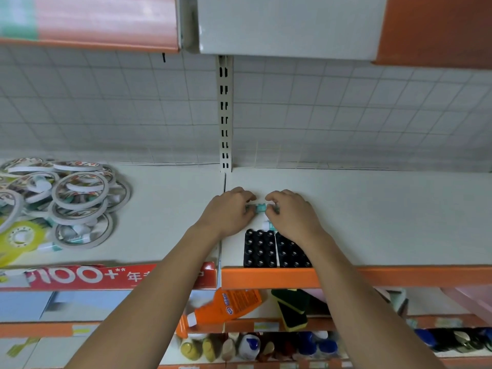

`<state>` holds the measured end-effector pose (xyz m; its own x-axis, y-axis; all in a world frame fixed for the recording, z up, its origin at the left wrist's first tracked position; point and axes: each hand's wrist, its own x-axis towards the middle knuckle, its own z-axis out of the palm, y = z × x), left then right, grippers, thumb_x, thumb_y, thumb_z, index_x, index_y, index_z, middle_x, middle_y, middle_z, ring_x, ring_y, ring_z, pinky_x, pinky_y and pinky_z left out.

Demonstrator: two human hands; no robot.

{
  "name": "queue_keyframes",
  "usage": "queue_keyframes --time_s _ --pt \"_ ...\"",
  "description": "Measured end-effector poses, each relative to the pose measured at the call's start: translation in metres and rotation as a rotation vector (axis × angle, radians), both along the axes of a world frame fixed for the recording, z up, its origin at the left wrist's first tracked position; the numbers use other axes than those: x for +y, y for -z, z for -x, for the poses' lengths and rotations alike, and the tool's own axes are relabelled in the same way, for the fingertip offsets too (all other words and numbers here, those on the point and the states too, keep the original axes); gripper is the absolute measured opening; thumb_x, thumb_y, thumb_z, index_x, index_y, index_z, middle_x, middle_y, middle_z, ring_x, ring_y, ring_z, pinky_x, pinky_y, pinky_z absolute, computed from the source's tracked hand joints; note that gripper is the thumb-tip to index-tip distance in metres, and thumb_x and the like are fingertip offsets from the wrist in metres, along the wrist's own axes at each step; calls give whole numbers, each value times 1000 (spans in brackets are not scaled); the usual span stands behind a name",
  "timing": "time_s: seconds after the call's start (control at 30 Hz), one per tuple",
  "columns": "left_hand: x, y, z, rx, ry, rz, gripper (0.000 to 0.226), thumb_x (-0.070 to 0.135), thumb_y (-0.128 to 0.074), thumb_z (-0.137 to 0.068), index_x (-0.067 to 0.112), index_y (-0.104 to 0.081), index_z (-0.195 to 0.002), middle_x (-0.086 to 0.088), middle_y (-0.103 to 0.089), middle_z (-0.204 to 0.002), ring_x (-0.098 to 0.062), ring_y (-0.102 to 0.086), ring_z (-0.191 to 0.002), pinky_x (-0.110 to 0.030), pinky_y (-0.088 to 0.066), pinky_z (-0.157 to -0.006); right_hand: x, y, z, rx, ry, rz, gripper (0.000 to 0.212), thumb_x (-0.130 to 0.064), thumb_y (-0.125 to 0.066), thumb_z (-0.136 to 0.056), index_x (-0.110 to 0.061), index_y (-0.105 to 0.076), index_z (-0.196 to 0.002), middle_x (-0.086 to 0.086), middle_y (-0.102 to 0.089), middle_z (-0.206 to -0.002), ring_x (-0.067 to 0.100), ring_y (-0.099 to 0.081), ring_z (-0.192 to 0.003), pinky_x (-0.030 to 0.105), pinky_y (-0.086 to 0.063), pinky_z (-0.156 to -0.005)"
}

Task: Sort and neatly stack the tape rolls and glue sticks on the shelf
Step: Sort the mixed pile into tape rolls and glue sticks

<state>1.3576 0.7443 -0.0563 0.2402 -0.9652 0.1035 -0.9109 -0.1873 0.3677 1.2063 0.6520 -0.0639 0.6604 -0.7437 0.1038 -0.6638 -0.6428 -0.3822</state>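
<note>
View: seen from head height, looking down at a white store shelf (372, 209) with an orange front edge, backed by a white wire grid.
Readable writing: a red sign (106, 276) on the front edge of the left section shows "100+" and the character "年"; the person's left forearm hides the rest.
Tape rolls (77, 203): a loose, overlapping pile of thin white-rimmed rolls lies on the left section, well apart from the hands. Their printed labels are too blurred to read.
Yellow-green tape pack (18, 235): it sits at the front left of the pile, its print unreadable.
Left hand (229, 209): its fingers are curled, pinching one end of a teal-and-white glue stick (259, 208).
Right hand (290, 211): its fingers are also curled, pinching the other end of the same stick, which lies sideways just above the shelf between the hands.
Second glue stick (267, 225): it is partly hidden under the right hand.
Black-capped glue sticks (259, 249): these stand upright in two tight blocks at the front edge of the right section, just below the hands. The right forearm covers part of the right block.
Lower shelf: an orange bottle (229, 304) lies tilted, its blue oval logo illegible, near a black, green and yellow sponge (292, 310).
Bottom shelf: a row of small bottles (239, 344), blurred.
</note>
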Motion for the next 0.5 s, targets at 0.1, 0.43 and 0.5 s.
queue_keyframes --time_s 0.1,0.43,0.5 --pt "1 0 0 0 -1 4 38 33 -47 -99 18 -56 -132 0 -57 -128 -22 -58 -111 -37 -48 -90 0 0 -1 7 -2 4 34 -33 -48 -95 -26 -60 -126 -3 -62 -119 20 -55 -111 41 -47 -93" --pt "-1 2 -1 -11 8 12 36 33 -48 -97 18 -58 -129 -1 -59 -125 -23 -58 -109 -39 -49 -89 0 -1 1 8 -9 16 33 -33 -47 -96 -25 -59 -126 -3 -62 -117 20 -55 -109 39 -46 -91" --pt "-2 2 -2 -14 8 13 36 33 -49 -97 18 -58 -129 -1 -59 -124 -23 -58 -109 -39 -49 -89 0 -1 1 9 -9 19 33 -33 -47 -96 -26 -59 -126 -4 -62 -117 19 -55 -109 38 -45 -91"
